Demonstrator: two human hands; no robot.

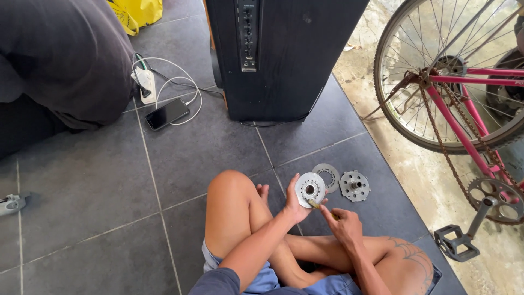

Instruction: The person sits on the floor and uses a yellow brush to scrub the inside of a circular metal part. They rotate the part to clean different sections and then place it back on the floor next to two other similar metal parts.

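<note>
The person sits cross-legged on a floor [98, 218] of large dark grey tiles with pale joints. The left hand [293, 203] holds a round metal disc [310, 189] upright above the floor, just in front of the knees, its grip closed on the disc's left edge. The right hand [345, 225] has its grip narrow around a thin yellowish tool [316, 206], whose tip touches the lower rim of the disc.

On the tiles just beyond the disc lie 2 more metal parts: a flat ring [327, 176] and, beside it on the right, a hub plate [354, 186] with holes.

Farther back stands a tall black speaker cabinet [284, 54]. To its left a phone [167, 113] lies on the floor, joined by a white cable [185, 90] to a power strip [146, 82]. A yellow bag [139, 12] sits at the top edge. At right, where the tiles give way to bare concrete [426, 180], stands a pink bicycle [464, 120] with a rusty chain and 1 pedal [456, 243] close to the ground.
</note>
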